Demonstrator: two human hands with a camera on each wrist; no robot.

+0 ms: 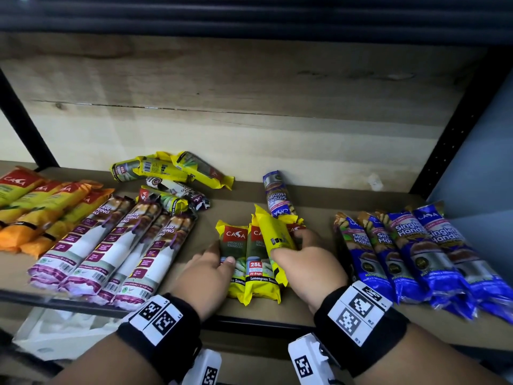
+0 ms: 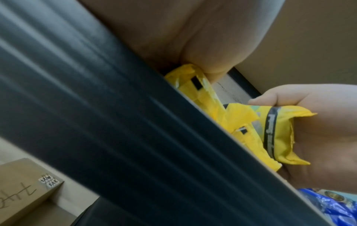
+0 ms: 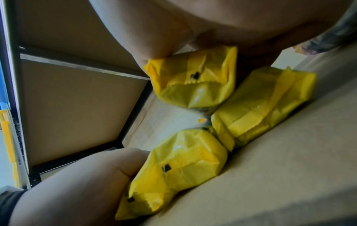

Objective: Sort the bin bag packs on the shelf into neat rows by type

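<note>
Two yellow lemongrass packs lie side by side at the shelf's front centre. My left hand grips the leftmost one, thumb across its face and fingers along its left side. My right hand holds a third yellow pack tilted over the right of the row; the right wrist view shows this pack raised under my palm, above the lying packs. A jumble of yellow packs sits at the back. One blue singlet-handle pack lies alone behind the yellow row.
Orange packs form a row at the far left, with white and purple drawstring packs beside them. Blue singlet-handle packs line the right. The black shelf edge runs just under my wrists. A wooden back panel closes the shelf.
</note>
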